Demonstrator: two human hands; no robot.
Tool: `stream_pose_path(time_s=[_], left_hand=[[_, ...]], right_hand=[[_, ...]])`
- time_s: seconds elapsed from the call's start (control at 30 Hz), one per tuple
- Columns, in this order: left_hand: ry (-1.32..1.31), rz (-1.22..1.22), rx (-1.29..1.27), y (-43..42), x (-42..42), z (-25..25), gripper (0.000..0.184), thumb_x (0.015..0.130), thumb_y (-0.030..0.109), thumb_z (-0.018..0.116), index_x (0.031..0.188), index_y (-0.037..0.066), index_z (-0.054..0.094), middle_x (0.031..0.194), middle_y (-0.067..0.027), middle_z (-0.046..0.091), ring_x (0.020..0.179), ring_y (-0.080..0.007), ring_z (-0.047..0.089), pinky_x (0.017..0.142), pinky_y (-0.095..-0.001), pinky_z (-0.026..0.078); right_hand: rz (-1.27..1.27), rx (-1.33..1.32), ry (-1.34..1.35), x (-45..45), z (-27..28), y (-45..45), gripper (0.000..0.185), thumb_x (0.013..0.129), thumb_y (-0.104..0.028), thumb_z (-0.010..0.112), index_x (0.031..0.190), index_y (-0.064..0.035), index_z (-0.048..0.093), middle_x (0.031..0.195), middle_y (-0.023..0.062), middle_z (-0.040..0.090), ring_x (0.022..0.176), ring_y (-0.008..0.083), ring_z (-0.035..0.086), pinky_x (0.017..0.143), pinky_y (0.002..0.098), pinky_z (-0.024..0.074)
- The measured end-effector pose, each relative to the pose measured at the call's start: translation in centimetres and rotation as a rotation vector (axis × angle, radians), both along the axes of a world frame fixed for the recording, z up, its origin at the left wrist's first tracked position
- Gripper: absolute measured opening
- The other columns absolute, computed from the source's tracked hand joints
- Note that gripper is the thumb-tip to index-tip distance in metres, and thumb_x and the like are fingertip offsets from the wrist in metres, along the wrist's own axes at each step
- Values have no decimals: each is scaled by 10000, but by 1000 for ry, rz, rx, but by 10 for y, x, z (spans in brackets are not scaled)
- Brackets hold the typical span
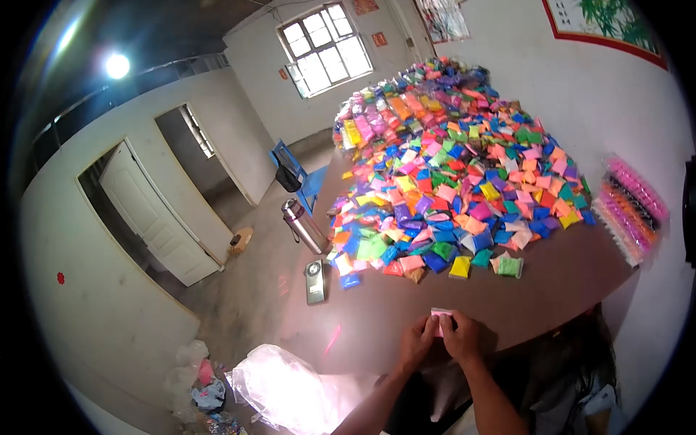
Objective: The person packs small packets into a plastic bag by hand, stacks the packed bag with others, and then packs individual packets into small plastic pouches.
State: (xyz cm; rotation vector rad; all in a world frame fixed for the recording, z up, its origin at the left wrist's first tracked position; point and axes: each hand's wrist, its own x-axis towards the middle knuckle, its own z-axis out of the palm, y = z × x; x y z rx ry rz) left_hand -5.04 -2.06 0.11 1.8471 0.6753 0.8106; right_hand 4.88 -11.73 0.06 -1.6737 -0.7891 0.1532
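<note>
One red flower-shaped sticker (61,278) marks the wall at my far left, and next along comes a white panelled door (156,214), standing ajar. Down on the floor, crumpled plastic litter (208,393) lies in a heap, and right beside it a big clear plastic bag (283,384) bulges at the near corner of the brown table (377,308). Behind, a blue chair (313,187); in front of that, a steel thermos (308,228) stands upright, and nearer me a slim metallic device (315,283) with a round disc lies on the tabletop. A thin pink strip (333,339) is next, well short of my hands.

And now the centre! My left hand (416,342) and right hand (461,338) come together at the table's near edge, thumbs and fingers pinching one small pink-and-white packet (440,312) between them, upright. Just beyond, a huge spread of coloured packets (449,188) fills the table, heaped higher toward the far wall. Over to the right, a framed bamboo picture (609,29) hangs above, and bundled pink, orange and black packs (632,206) sit against the wall.
</note>
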Motion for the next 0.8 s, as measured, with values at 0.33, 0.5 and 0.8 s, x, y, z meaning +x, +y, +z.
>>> stream_pose_path(time_s=[0.33,0.5,0.8], left_hand=[[-111,-156,-265,17,-11,-9,325,1074,283,680,1049,-30,764,815,-12,711,783,-75,608,689,-299,509],[-211,-145,-307,15,-14,-14,304,1068,278,686,1094,-13,774,876,-39,751,832,-91,664,744,-288,541],[-246,-293,-479,22,-9,-41,263,1062,252,684,1134,9,754,908,-65,746,838,-111,669,776,-292,545]], right_hand=[[69,-62,6,-8,0,-5,265,1020,-265,688,1055,-8,743,866,112,738,811,189,698,770,352,560],[38,-95,40,-9,-10,-4,244,1044,-243,665,1049,-12,741,843,44,705,790,145,649,753,327,544],[18,-112,108,-2,-26,-7,230,1067,-227,620,1020,-33,735,905,7,695,832,109,626,768,298,528]])
